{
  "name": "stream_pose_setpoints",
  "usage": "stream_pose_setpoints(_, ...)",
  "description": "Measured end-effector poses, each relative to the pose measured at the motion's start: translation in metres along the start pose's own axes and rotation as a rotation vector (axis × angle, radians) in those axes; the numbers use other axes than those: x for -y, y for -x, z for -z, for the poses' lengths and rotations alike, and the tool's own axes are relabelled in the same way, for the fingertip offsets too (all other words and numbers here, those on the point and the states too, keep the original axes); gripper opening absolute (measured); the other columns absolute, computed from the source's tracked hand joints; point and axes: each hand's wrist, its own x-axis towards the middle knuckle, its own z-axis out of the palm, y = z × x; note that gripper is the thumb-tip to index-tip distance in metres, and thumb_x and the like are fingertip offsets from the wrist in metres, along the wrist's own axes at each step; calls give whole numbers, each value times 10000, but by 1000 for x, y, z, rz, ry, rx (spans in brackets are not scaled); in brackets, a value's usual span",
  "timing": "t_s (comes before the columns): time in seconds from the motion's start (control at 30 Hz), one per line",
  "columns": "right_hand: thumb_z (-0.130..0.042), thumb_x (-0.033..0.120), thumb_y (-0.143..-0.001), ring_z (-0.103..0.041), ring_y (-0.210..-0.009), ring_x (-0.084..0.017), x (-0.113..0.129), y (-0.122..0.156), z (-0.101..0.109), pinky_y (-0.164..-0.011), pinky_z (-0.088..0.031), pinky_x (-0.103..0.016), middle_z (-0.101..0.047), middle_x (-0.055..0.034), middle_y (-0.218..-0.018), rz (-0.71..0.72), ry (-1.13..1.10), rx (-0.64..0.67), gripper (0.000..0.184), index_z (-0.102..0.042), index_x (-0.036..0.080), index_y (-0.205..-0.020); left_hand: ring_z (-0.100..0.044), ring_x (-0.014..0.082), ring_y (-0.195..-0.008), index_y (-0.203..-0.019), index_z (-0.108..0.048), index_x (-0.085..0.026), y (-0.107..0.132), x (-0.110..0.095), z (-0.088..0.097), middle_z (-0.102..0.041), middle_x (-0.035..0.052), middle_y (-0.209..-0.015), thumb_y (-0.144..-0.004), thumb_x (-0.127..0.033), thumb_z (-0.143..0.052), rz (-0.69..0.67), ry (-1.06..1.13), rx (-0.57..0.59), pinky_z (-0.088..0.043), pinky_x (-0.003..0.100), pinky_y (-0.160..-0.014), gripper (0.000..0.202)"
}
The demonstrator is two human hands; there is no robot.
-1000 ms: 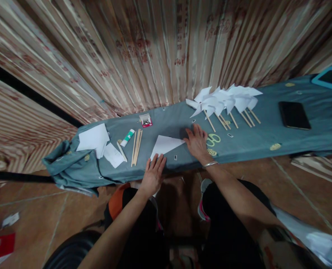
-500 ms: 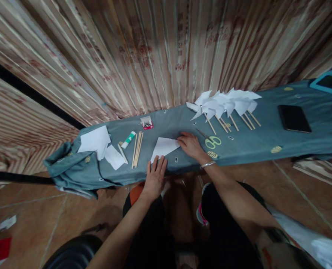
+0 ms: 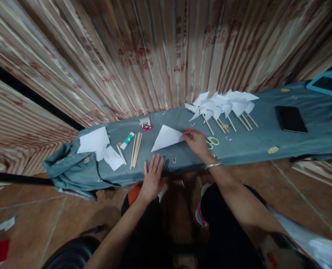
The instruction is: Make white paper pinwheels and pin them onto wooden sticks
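Observation:
A folded white sheet of paper point(image 3: 167, 138), triangular in outline, is pinched at its right corner by my right hand point(image 3: 195, 141). My left hand point(image 3: 153, 175) rests with fingers spread on the cloth at the front edge, just below the paper and apart from it. Partly behind my right hand lie green-handled scissors point(image 3: 213, 142); their blades are hidden. Left of the paper are several wooden sticks point(image 3: 136, 149), a glue stick point(image 3: 127, 141), a white pen-like stick point(image 3: 121, 154) and a small open red box point(image 3: 146, 124) with shiny bits inside.
Paper pinwheels on sticks point(image 3: 224, 104) lie in an overlapping row at the back right. Beyond them are a black phone-like slab point(image 3: 291, 118) and a blue-framed device point(image 3: 326, 83). White paper sheets point(image 3: 94, 140) lie at the left. A pleated curtain point(image 3: 154, 56) hangs behind the cloth-covered table point(image 3: 250, 149).
The paper has moved up and slightly right with my right hand, its near edge lifting away from my left hand. My left hand has let go of the paper and now lies below it.

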Motion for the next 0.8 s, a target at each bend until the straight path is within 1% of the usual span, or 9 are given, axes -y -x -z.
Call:
stream_pose_setpoints(0.13,-518,232,-889,-628,-1097,-255,4,5,22,-999,-457,-429,-718,-97,-1136,86,47,-124,206,-721,195,-894,-62,336,-1501,-1534,-88,-122,-15,-8,13,-207,274,-1579,-915,-221,-503,26,-2,-180,-194,646,-1135,751)
stream_pose_setpoints(0.23,-501,220,-921,-575,-1150,-267,18,23,30,-1015,-426,-441,-694,-113,-1184,245,188,-76,219,-715,185,-890,-64,325,-1504,-1522,-156,-120,-39,-18,30,-245,270,-1569,-920,-216,-501,-34,-46,-288,-149,631,-1156,700)
stream_pose_setpoints(0.3,-473,206,-940,-565,-1139,-269,29,38,29,-1001,-429,-447,-691,-119,-1186,312,259,1,242,-712,175,-922,-102,316,-1504,-1496,-267,-162,-59,-24,41,-285,223,-1570,-921,-195,-488,-77,-64,-297,-107,634,-1163,617)
stream_pose_setpoints(0.37,-452,178,-943,-554,-1130,-268,36,52,26,-985,-441,-441,-688,-126,-1183,359,294,75,259,-709,161,-973,-172,313,-1494,-1458,-366,-195,-76,-26,47,-334,180,-1561,-918,-150,-460,-92,-70,-250,-71,654,-1158,550)
stream_pose_setpoints(0.47,-430,188,-958,-551,-1115,-261,42,63,22,-986,-461,-411,-655,-146,-1241,393,305,133,289,-714,142,-978,-394,302,-1393,-1293,-567,-213,-92,-21,47,-585,130,-1372,-918,-125,-445,-99,-42,-200,-37,681,-1150,404)
stream_pose_setpoints(0.53,-434,213,-964,-568,-1089,-260,41,63,22,-981,-478,-407,-648,-142,-1260,392,310,168,295,-721,152,-943,-545,287,-1238,-1135,-666,-210,-96,-16,43,-707,102,-1152,-913,-134,-469,-86,-22,-183,-58,683,-1152,307)
stream_pose_setpoints(0.63,-446,200,-956,-609,-1045,-259,34,55,24,-974,-495,-424,-670,-134,-1230,395,300,256,283,-725,154,-955,-627,261,-1054,-944,-722,-212,-96,-8,40,-744,68,-950,-909,-149,-493,-80,-21,-174,-92,685,-1148,240)
stream_pose_setpoints(0.7,-443,124,-928,-616,-1088,-251,27,47,25,-1001,-488,-415,-663,-137,-1254,406,272,315,299,-705,127,-1072,-645,246,-988,-902,-726,-210,-94,-5,38,-744,63,-925,-911,-149,-491,-80,-18,-164,-102,686,-1145,243)
stream_pose_setpoints(0.8,-407,-2,-863,-580,-1205,-231,18,37,25,-1048,-462,-380,-617,-142,-1336,413,240,373,437,-650,103,-1210,-664,229,-963,-936,-724,-214,-87,-1,34,-746,63,-962,-906,-133,-500,-60,35,-152,-97,674,-1153,240)
